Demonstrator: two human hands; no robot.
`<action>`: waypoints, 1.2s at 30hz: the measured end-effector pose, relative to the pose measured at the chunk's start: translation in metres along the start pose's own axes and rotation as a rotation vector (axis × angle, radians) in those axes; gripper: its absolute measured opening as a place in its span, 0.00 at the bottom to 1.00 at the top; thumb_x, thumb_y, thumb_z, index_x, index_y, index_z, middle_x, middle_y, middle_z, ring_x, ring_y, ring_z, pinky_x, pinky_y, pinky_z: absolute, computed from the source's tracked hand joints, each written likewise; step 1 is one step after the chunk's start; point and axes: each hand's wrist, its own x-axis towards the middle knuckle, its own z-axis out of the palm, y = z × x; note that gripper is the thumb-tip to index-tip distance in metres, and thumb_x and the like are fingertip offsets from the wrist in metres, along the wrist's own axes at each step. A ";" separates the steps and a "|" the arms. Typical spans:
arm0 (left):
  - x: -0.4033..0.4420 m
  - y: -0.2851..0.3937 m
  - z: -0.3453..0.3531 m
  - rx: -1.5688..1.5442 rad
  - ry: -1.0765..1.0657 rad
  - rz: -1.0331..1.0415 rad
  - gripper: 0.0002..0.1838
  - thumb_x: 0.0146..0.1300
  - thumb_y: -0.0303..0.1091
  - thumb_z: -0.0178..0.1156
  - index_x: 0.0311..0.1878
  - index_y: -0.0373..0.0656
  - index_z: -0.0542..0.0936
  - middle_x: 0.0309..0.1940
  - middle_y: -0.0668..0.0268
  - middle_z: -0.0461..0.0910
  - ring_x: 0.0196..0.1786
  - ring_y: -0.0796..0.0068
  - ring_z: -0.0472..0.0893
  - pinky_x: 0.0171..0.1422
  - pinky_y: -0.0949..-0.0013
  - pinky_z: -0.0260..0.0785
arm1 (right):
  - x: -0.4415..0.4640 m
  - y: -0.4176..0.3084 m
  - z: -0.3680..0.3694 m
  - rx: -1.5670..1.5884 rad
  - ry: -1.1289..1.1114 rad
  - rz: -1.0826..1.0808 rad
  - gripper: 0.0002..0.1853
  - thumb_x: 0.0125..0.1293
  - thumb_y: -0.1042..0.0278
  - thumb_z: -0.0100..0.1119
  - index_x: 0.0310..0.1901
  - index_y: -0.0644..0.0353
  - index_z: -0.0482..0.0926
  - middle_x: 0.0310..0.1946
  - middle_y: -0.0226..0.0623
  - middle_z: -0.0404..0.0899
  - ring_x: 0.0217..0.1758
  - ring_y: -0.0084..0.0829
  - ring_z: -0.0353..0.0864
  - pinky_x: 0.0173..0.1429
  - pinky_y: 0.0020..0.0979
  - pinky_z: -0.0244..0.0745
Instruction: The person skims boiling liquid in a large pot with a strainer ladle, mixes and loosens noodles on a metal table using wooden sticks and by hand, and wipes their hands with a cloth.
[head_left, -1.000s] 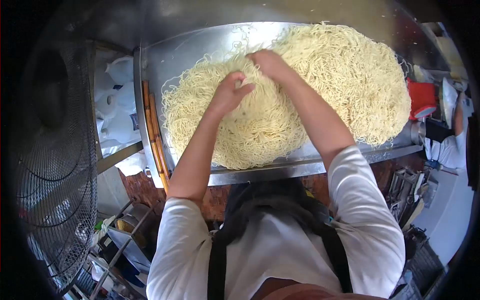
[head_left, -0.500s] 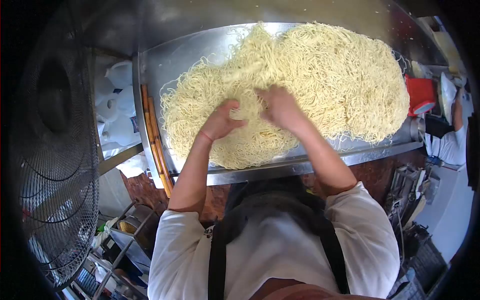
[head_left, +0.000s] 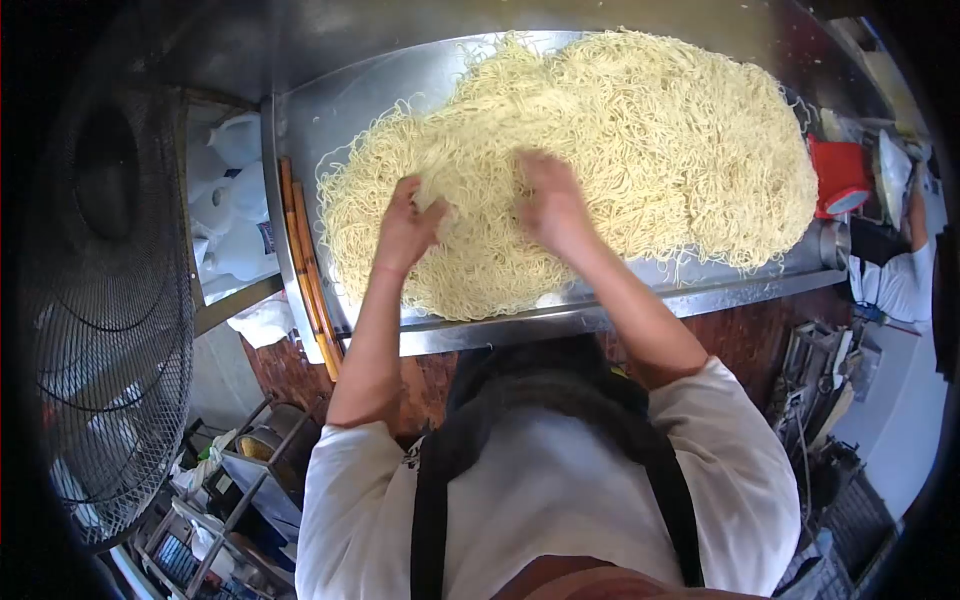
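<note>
A wide heap of pale yellow noodles covers much of a shallow metal tray. Over the left part of the heap is my left hand, its thumb and fingers apart and nothing gripped. My right hand is over the middle of the noodles, its fingers stretched out and a little blurred. Between the two hands lie loose, motion-smeared strands. Whether either hand's fingertips touch the noodles is hard to make out.
Two bamboo sticks lean along the tray's left edge. A large fan guard stands at left, near white plastic jugs. A red container is at the right end, with another person's white sleeve beyond.
Both hands have moved apart, the left going leftward and the right shifting slightly. The noodles between and ahead of them have spread flatter. The view has tilted slightly.
</note>
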 end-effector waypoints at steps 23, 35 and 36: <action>-0.037 0.096 -0.021 -0.411 0.000 0.234 0.07 0.63 0.25 0.65 0.39 0.46 0.76 0.37 0.67 0.82 0.39 0.82 0.78 0.47 0.77 0.72 | -0.013 -0.011 -0.032 0.369 0.082 -0.133 0.21 0.60 0.76 0.61 0.56 0.60 0.74 0.42 0.44 0.77 0.32 0.38 0.80 0.39 0.34 0.76; 0.013 0.022 0.005 -0.049 -0.290 0.144 0.08 0.64 0.29 0.64 0.43 0.47 0.74 0.36 0.70 0.77 0.34 0.80 0.76 0.35 0.74 0.72 | 0.001 -0.024 0.028 0.431 -0.045 0.021 0.32 0.57 0.75 0.64 0.66 0.57 0.69 0.54 0.52 0.74 0.53 0.41 0.78 0.59 0.37 0.73; -0.007 0.052 -0.001 -0.086 -0.251 0.231 0.07 0.64 0.27 0.62 0.41 0.47 0.74 0.33 0.73 0.76 0.31 0.84 0.73 0.33 0.76 0.70 | 0.008 -0.038 0.008 0.508 -0.069 0.065 0.32 0.57 0.75 0.65 0.65 0.58 0.70 0.53 0.52 0.76 0.51 0.40 0.80 0.57 0.37 0.74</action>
